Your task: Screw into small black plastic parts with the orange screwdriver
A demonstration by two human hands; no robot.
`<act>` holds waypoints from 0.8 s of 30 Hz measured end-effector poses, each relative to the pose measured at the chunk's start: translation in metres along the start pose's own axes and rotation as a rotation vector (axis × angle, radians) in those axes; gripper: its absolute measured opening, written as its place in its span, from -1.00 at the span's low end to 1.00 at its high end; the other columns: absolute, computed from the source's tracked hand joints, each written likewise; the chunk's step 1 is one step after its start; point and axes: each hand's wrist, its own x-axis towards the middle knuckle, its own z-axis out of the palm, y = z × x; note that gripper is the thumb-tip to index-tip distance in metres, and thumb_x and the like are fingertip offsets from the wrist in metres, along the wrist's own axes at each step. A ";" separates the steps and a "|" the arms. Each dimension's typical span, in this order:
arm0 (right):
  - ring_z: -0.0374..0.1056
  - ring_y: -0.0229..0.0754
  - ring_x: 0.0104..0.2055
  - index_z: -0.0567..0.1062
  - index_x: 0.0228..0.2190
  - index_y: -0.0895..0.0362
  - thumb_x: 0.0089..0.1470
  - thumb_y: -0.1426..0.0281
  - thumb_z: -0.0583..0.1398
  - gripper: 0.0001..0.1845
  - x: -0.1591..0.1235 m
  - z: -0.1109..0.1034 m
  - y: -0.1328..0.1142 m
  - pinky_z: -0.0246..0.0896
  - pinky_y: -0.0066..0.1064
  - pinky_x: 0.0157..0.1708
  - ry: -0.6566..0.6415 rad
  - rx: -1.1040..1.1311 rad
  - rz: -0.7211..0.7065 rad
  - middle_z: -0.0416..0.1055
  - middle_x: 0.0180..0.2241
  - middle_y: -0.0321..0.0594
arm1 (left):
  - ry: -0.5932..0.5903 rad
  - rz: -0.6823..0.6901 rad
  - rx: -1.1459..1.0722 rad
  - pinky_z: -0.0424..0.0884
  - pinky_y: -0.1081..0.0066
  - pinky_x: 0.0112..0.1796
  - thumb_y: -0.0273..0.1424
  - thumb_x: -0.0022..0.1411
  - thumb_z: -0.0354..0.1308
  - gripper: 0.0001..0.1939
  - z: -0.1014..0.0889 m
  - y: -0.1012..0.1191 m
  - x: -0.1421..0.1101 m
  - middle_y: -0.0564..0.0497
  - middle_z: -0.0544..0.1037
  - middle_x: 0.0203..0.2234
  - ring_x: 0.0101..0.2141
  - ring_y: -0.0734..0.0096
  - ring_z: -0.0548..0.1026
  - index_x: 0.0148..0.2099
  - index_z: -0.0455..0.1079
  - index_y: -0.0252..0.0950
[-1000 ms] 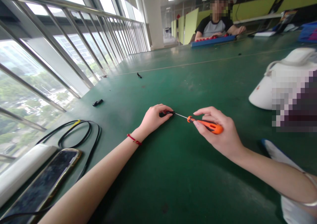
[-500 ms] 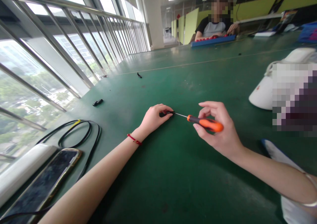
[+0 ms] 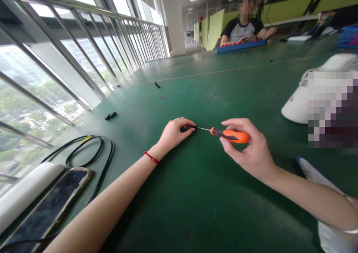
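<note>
Near the middle of the head view, my left hand (image 3: 176, 133) pinches a small black part (image 3: 192, 127) low over the green table. What kind of part it is I cannot make out, since the fingers cover much of it. An orange and black screwdriver (image 3: 233, 136) lies level in my right hand (image 3: 251, 148), with thumb and fingers curved around its handle. Its thin metal shaft points left, and the tip meets the right end of the black part.
Small black pieces (image 3: 110, 115) lie on the green table (image 3: 179, 200) to the left. A phone (image 3: 53, 208), a white box (image 3: 25, 193) and a looped black cable (image 3: 110, 148) sit at lower left. Across the table a person (image 3: 246, 29) sits behind a blue tray (image 3: 240, 47).
The screwdriver handle has turned about its length, and my right fingers have shifted on it. My left hand holds still. The person opposite has moved a hand to the right.
</note>
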 end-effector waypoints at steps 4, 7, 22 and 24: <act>0.36 -0.14 -0.36 0.35 -0.15 0.06 -0.05 0.39 0.24 -0.64 0.000 0.000 -0.001 0.30 -0.23 -0.23 -0.052 0.040 0.016 0.37 -0.45 -0.29 | 0.005 0.007 -0.003 0.41 0.42 -0.25 -0.37 0.19 0.14 -0.83 0.000 -0.001 0.000 0.02 0.56 -0.31 -0.33 0.43 0.49 -0.19 0.51 -0.26; 0.37 -0.13 -0.37 0.39 -0.25 0.06 -0.01 0.36 0.21 -0.79 0.001 0.000 0.000 0.29 -0.24 -0.25 -0.086 0.012 0.035 0.36 -0.53 -0.31 | 0.005 0.010 -0.003 0.41 0.43 -0.25 -0.38 0.18 0.15 -0.83 0.001 -0.002 0.000 0.03 0.56 -0.31 -0.33 0.43 0.49 -0.19 0.51 -0.25; 0.35 -0.15 -0.34 0.35 -0.14 0.07 -0.06 0.38 0.23 -0.62 0.002 0.000 0.000 0.28 -0.23 -0.22 -0.013 -0.012 0.003 0.39 -0.40 -0.26 | 0.003 0.000 0.005 0.42 0.42 -0.25 -0.37 0.20 0.12 -0.82 0.001 -0.002 -0.001 0.01 0.56 -0.31 -0.31 0.41 0.49 -0.19 0.51 -0.25; 0.35 -0.17 -0.40 0.39 -0.22 0.06 -0.03 0.34 0.22 -0.74 0.002 0.000 0.000 0.28 -0.25 -0.26 -0.074 -0.030 0.024 0.37 -0.49 -0.31 | 0.002 -0.001 0.006 0.42 0.42 -0.25 -0.36 0.20 0.12 -0.81 0.000 -0.001 -0.001 0.01 0.56 -0.31 -0.31 0.40 0.49 -0.18 0.51 -0.25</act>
